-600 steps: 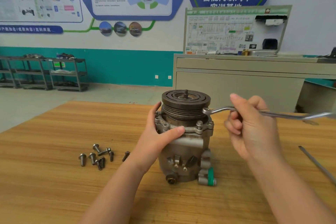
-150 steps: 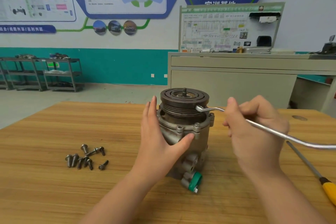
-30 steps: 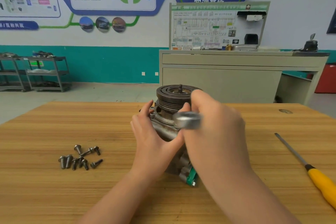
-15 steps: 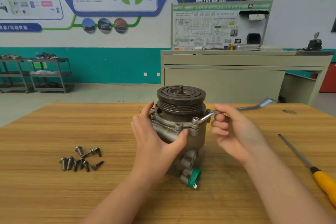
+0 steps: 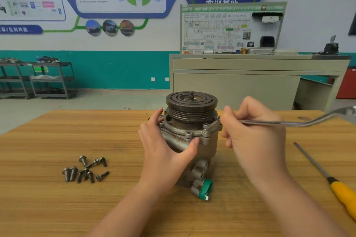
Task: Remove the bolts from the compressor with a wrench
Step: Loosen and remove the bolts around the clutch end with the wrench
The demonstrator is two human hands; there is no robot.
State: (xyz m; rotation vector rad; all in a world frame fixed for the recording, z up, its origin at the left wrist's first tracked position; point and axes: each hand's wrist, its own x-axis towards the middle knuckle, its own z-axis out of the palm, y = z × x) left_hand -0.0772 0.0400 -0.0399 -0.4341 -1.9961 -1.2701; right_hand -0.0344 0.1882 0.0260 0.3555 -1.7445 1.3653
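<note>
In the middle of the wooden table (image 5: pixel 48 136) the grey compressor (image 5: pixel 189 140) stands upright, dark pulley on top. The left hand (image 5: pixel 163 152) grips its body. The right hand (image 5: pixel 252 136) pinches the wrench (image 5: pixel 300 122), whose ring end seems hidden at the flange. Compared with half a second ago, the handle now points further right.

Wooden table (image 5: pixel 57 208) — compressor (image 5: pixel 192 140), loose bolts (image 5: pixel 84 171), screwdriver (image 5: pixel 327 177).
</note>
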